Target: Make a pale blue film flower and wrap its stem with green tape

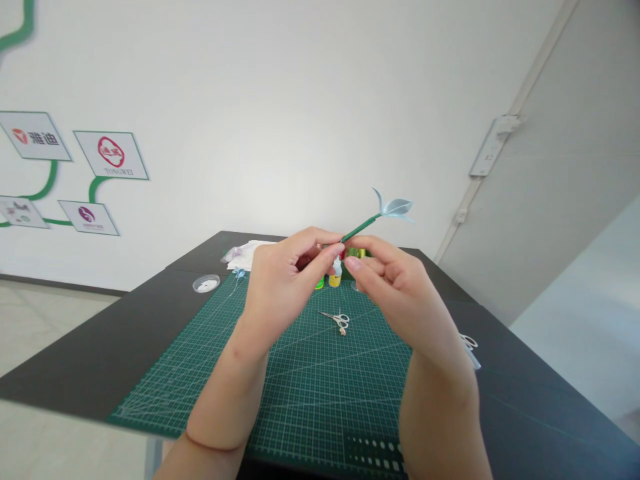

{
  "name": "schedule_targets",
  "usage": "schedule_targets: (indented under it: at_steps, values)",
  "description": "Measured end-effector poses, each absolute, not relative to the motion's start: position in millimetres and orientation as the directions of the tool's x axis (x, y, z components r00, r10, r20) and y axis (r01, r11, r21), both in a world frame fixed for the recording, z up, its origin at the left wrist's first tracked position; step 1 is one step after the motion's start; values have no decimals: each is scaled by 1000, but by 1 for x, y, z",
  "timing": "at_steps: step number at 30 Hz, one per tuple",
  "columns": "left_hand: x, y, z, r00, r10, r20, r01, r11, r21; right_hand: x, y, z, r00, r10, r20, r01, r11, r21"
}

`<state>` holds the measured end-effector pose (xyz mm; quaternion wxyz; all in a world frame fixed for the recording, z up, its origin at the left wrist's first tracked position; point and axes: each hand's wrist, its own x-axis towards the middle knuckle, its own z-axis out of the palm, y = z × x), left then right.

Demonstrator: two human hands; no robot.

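An artificial flower with light blue petals [399,207] on a green-wrapped stem [361,228] is held above the table, tilted with its petals up to the right. My left hand [295,267] pinches the lower end of the stem between thumb and index finger. Beside it, my right hand [395,273] has its index fingertip close to the stem and its thumb apart below; whether the fingertip touches the stem I cannot tell. Small scissors [336,320] lie on the green cutting mat [310,380] under my hands.
A clear dish with white pieces [206,284] stands on the black table [165,313] at left. White cloth or plastic [245,255] and a small blue piece [240,273] lie behind. Past my hands is a yellow container [335,281]. More scissors [469,342] lie right.
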<state>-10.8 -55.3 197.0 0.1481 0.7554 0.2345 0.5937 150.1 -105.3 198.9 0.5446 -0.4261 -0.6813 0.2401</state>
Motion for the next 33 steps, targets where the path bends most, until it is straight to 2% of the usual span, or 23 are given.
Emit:
schedule_targets:
  at_steps: [8,17,20,25,30,33]
  values:
    - [-13,-51,196,212,529,822,263,-841,473,153,-109,200,-10,821,571,475,506,-720]
    - [-14,-45,197,267,524,809,364,-832,419,162,-117,206,-3,796,605,543,509,-667]
    - [-14,-46,199,355,558,750,405,-815,415,168,-122,207,-34,792,610,489,546,-681]
    - [-14,-50,200,602,557,572,391,-831,396,183,-129,204,-20,825,564,339,537,-773]
    - [-14,-51,196,705,540,460,441,-841,313,194,-135,203,67,832,551,213,527,-822]
    - [-14,-50,193,763,506,401,434,-862,262,198,-138,203,105,831,546,206,519,-830]
